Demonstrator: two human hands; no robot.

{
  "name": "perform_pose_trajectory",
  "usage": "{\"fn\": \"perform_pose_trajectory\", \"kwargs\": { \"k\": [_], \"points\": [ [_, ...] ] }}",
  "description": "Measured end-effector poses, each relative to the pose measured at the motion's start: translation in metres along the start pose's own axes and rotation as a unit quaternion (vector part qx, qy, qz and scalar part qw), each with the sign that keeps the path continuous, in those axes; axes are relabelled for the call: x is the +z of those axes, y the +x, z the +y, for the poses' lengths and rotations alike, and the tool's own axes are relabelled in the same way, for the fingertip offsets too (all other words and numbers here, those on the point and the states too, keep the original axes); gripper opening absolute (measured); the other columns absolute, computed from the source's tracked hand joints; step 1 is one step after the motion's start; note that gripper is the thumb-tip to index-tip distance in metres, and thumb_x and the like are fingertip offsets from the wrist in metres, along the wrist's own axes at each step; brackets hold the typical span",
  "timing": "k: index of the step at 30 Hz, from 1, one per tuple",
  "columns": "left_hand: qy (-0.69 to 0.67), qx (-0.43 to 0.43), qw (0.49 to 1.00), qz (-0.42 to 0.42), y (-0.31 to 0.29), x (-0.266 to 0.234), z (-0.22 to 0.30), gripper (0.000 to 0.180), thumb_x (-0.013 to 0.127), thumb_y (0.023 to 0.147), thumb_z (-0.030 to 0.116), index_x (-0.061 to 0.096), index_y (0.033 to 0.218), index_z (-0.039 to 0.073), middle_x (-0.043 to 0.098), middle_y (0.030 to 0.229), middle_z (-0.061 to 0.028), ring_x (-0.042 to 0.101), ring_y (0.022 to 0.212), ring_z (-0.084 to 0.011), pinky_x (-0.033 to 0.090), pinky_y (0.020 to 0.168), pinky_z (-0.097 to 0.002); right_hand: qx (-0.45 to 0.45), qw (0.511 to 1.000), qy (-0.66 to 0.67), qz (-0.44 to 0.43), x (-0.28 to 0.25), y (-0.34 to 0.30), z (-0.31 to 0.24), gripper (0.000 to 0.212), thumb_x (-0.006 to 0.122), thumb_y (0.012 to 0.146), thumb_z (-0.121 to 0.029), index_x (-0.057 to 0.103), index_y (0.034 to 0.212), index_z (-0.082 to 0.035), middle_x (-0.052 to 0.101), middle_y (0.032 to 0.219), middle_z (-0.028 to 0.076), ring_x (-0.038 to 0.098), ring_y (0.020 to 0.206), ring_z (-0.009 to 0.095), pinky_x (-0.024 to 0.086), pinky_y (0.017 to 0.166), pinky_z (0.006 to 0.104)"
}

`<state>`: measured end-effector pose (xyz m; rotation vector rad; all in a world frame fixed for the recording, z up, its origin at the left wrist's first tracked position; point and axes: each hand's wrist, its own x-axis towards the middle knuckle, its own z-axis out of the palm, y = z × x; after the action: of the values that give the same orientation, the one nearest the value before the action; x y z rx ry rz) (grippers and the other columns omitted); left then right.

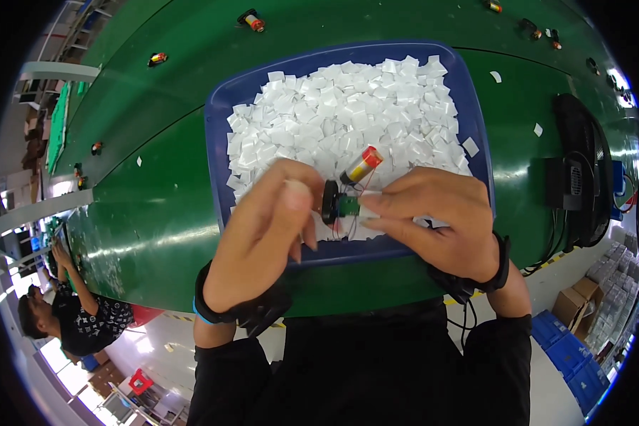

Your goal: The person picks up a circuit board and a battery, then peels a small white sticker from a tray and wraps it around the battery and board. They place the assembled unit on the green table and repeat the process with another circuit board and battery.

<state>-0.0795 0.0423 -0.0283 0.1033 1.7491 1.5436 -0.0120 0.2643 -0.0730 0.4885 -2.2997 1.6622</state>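
Observation:
My left hand (263, 231) is curled beside a black round part (329, 201), which seems held at its fingertips, partly hidden. From this part a small green circuit board (348, 206) sticks out to the right, with thin red and blue wires. A cylindrical battery (363, 166) with a yellow, red and black wrapper hangs on the wires, tilted above the board. Thumb and forefinger of my right hand (437, 216) pinch a small white square piece (370, 204) against the board's right end. Both hands are over a blue tray (216, 163) full of white squares (341, 106).
Several battery assemblies lie along the far green table (156, 170), one at the top (251, 21). Loose white squares lie right of the tray. A black device (564, 183) with cables stands at the right. Another person (74, 312) works at the far left.

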Motion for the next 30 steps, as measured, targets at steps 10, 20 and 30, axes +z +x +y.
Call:
{"fn": "perform_pose_trajectory", "kwargs": {
  "k": [10,20,30],
  "points": [
    [0.090,0.144,0.985,-0.010,0.005,0.009,-0.020,0.033,0.070,0.090,0.008,0.053,0.116,0.000,0.064,0.099,-0.0095,0.060,0.076,-0.0101,0.050,0.062,-0.0215,0.128,0.990,0.049,0.014,0.003,-0.003,-0.001,0.022,0.074,0.082,0.004,0.064,0.101,0.003,0.072,0.088,0.009,0.070,0.066,0.011,0.052,0.060,0.0215],
    [0.106,0.135,0.985,-0.022,0.005,0.007,-0.021,0.036,0.076,0.085,0.006,0.054,0.114,0.000,0.065,0.100,-0.0069,0.060,0.081,-0.0075,0.049,0.067,-0.0212,0.196,0.979,0.064,-0.004,0.006,-0.003,-0.003,0.018,0.071,0.085,0.003,0.062,0.100,0.001,0.071,0.088,0.008,0.069,0.064,0.011,0.050,0.058,0.0209],
    [0.120,0.147,0.982,-0.001,0.004,0.009,-0.022,0.035,0.076,0.085,0.006,0.056,0.112,0.001,0.067,0.101,-0.0072,0.062,0.081,-0.0082,0.049,0.069,-0.0214,0.305,0.928,0.207,-0.061,-0.010,0.005,-0.008,0.009,0.065,0.092,-0.003,0.061,0.099,0.000,0.068,0.104,0.010,0.065,0.080,0.008,0.050,0.062,0.0205]
  ]
}}
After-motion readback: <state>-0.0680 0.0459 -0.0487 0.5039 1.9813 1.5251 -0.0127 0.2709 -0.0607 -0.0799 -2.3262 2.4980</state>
